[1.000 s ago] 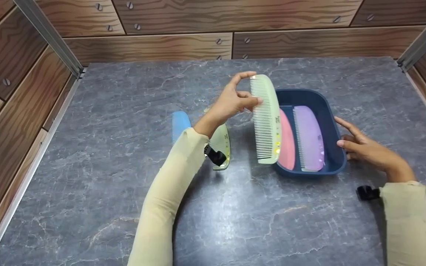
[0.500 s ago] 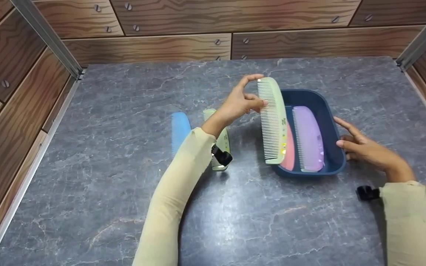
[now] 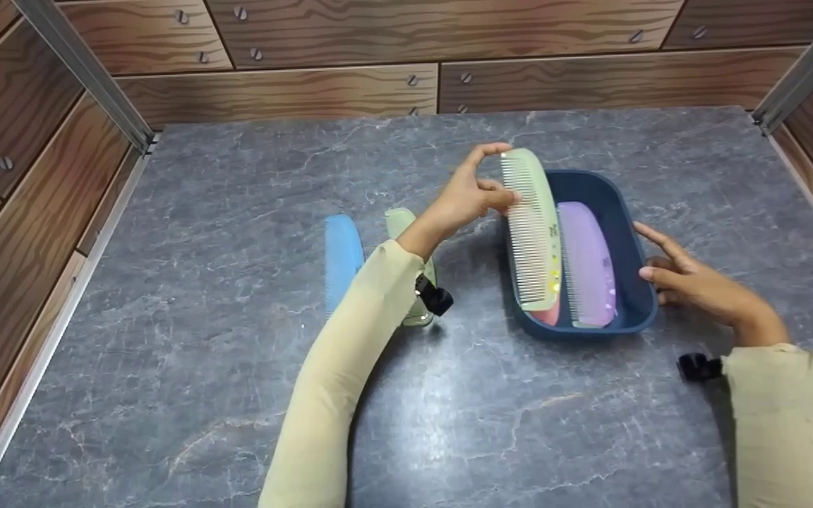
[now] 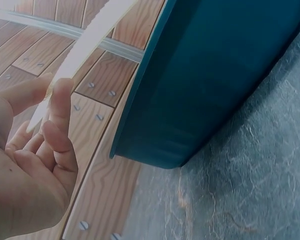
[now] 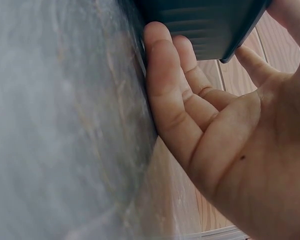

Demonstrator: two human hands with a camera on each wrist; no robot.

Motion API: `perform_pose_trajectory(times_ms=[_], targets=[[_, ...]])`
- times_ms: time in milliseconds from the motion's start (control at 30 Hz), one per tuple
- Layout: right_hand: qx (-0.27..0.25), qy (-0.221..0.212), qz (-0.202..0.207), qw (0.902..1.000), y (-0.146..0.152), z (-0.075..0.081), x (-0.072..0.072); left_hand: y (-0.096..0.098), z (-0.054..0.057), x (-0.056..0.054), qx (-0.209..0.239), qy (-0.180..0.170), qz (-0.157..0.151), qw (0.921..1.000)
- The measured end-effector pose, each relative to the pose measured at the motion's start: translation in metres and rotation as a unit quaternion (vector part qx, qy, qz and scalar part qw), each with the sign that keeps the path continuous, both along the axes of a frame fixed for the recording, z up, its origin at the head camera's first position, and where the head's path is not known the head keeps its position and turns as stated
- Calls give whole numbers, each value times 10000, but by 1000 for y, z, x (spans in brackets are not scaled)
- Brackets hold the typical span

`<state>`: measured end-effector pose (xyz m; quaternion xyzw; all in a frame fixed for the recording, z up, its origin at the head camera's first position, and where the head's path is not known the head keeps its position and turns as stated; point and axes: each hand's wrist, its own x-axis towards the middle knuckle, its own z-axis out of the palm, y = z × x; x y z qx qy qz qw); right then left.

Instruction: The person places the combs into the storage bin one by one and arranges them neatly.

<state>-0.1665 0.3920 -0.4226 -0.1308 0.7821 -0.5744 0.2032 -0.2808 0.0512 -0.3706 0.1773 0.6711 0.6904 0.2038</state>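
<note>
My left hand (image 3: 466, 194) pinches a pale green comb (image 3: 537, 226) near its far end, thumb on the toothed side. The comb hangs tilted over the left part of a dark blue plastic bin (image 3: 591, 185). Below it, mostly covered, a pink comb (image 3: 549, 315) lies inside, beside a purple comb (image 3: 590, 264). In the left wrist view, the held comb (image 4: 87, 47) appears edge-on between thumb and fingers. My right hand (image 3: 706, 286) touches the bin's right side; its fingers (image 5: 162, 65) lie against the outer wall in the right wrist view.
Left of the bin, a second pale green comb (image 3: 399, 220) and a blue comb (image 3: 343, 247) lie on the grey marbled table (image 3: 188, 282), partly behind the left forearm. Wood-patterned panels (image 3: 336, 88) border the table at the back and sides.
My left hand has carried the green comb rightward, from the bin's left edge to over its left part, covering more of the pink comb. The right hand stays at the bin.
</note>
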Motion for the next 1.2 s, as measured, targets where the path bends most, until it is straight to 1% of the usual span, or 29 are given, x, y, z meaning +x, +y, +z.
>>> perform_pose_trajectory(times_ms=[200, 367, 467, 567, 700, 867, 1033, 1200], targets=[[69, 5, -23, 10000, 0, 1, 0, 8, 0, 0, -6, 128, -96, 9999], [174, -27, -77, 9998, -1, 1, 0, 13, -6, 0, 107, 199, -244, 9994], [160, -31, -70, 9998, -1, 1, 0, 16, -9, 1, 183, 206, -258, 9993], [117, -24, -45, 9999, 0, 2, 1, 17, -12, 1, 165, 186, -250, 9994], [152, -28, -61, 9999, 0, 2, 1, 17, -15, 3, 73, 208, -277, 9994], [293, -30, -112, 9995, -2, 3, 1, 17, -16, 3, -143, 259, -272, 9992], [279, -11, -138, 9995, -2, 3, 1, 18, -15, 3, -420, 294, -251, 9984], [239, -8, -107, 9997, -1, 2, 0, 18, -17, 2, -565, 415, -276, 9972]])
